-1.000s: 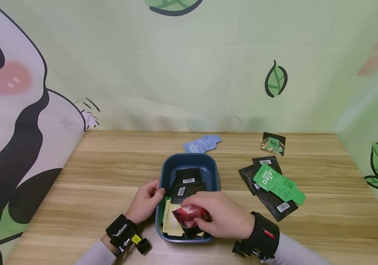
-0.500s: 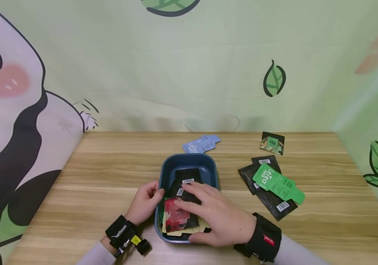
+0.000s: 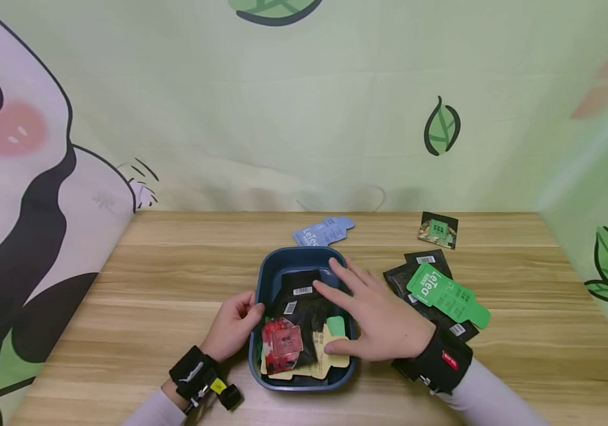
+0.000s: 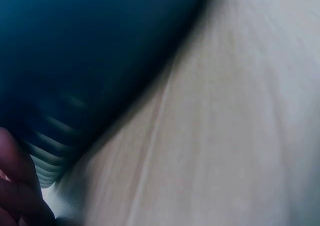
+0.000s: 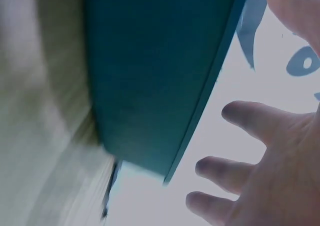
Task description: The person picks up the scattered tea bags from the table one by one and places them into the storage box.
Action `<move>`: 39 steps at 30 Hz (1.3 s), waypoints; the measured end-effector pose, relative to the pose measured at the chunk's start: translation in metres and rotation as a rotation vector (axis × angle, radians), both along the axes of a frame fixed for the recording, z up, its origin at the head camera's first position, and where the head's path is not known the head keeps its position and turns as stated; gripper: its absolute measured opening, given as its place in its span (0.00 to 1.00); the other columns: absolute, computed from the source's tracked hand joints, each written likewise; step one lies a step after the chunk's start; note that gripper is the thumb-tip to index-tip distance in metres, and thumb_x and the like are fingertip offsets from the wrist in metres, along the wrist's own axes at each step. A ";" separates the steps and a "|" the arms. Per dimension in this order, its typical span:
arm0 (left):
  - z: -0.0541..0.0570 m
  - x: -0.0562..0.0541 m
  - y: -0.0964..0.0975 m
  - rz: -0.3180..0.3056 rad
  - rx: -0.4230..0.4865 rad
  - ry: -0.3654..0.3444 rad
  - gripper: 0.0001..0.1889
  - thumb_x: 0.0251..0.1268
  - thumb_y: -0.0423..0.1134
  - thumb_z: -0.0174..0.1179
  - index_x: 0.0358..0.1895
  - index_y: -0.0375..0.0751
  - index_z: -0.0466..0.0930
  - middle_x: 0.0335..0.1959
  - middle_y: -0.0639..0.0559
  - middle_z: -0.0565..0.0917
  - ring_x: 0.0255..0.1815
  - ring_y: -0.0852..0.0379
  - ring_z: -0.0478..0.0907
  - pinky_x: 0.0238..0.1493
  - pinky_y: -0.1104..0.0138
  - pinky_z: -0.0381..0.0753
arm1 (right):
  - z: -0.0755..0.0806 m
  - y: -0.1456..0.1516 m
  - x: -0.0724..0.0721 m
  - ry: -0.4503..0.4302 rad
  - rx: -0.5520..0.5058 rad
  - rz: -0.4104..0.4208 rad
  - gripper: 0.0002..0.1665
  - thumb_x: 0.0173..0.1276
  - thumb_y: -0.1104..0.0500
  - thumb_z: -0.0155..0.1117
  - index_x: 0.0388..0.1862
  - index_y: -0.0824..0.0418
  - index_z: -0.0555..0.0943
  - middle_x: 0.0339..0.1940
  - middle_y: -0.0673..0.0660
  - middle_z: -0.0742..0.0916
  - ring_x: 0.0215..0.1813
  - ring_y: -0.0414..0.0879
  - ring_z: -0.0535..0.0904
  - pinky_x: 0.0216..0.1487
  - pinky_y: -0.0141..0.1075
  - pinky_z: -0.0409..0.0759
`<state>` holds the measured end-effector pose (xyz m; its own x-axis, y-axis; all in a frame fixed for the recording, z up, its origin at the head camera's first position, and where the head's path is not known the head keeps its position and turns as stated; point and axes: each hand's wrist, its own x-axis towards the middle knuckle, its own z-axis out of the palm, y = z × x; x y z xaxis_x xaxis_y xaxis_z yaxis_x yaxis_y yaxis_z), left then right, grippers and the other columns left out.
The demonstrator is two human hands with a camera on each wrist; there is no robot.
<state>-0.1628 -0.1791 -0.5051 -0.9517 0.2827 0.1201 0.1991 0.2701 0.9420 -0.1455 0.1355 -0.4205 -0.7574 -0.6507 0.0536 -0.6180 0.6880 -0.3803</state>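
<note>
A dark blue plastic bin (image 3: 277,258) stands on the table with its left rim pinched by my left hand (image 3: 231,326), thumb on top. In the left wrist view, curled fingers (image 4: 20,186) show beside the bin's wall. My right hand (image 3: 378,316) hovers over the bin's right rim, fingers spread, holding nothing; the right wrist view shows its palm side. Inside the bin, a red-fronted sachet (image 3: 284,346) lies over black sachets (image 3: 304,283) with barcode labels. Cream-coloured cards (image 3: 318,358) and a bit of a green card (image 3: 335,325) show beneath and beside them.
Behind the bin lies a blue LeTea card (image 3: 325,231). To the right, a green LeTea card (image 3: 444,294) rests on several black sachets (image 3: 423,258). A sachet with a green label (image 3: 438,231) lies farther back. A printed cloth backdrop (image 3: 304,118) borders the table.
My right hand has let go of the red-fronted sachet, which now lies face up at the bin's left front. The hand has spread and moved right and back. My left hand stays put.
</note>
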 end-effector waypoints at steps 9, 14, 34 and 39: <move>0.000 0.000 0.000 -0.004 0.000 -0.004 0.15 0.75 0.30 0.54 0.25 0.38 0.68 0.18 0.56 0.67 0.21 0.65 0.66 0.23 0.71 0.62 | -0.006 0.046 -0.032 0.053 0.101 -0.218 0.58 0.62 0.26 0.67 0.83 0.52 0.62 0.84 0.68 0.59 0.82 0.74 0.53 0.74 0.72 0.58; 0.001 0.000 0.000 0.003 0.000 -0.005 0.15 0.75 0.30 0.54 0.25 0.38 0.68 0.18 0.57 0.67 0.21 0.65 0.66 0.23 0.71 0.62 | -0.006 0.076 -0.044 0.028 0.153 -0.290 0.61 0.58 0.29 0.73 0.81 0.58 0.64 0.80 0.74 0.64 0.79 0.78 0.58 0.69 0.73 0.64; 0.002 0.001 0.000 0.005 -0.008 -0.020 0.14 0.75 0.31 0.54 0.26 0.39 0.68 0.19 0.55 0.67 0.23 0.63 0.67 0.25 0.71 0.63 | -0.005 0.134 -0.057 -0.302 0.283 -0.500 0.57 0.39 0.45 0.88 0.65 0.65 0.71 0.52 0.69 0.81 0.43 0.57 0.79 0.41 0.49 0.80; 0.002 0.002 -0.001 0.003 -0.002 -0.025 0.14 0.75 0.31 0.54 0.26 0.38 0.69 0.20 0.55 0.68 0.24 0.63 0.67 0.26 0.71 0.63 | -0.008 0.135 -0.059 -0.318 0.289 -0.511 0.55 0.44 0.46 0.85 0.66 0.68 0.69 0.52 0.69 0.81 0.42 0.56 0.78 0.40 0.47 0.79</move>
<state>-0.1613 -0.1799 -0.5029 -0.9553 0.2798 0.0958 0.1747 0.2726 0.9461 -0.2040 0.2708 -0.4286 -0.9245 -0.1606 -0.3458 -0.0758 0.9662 -0.2462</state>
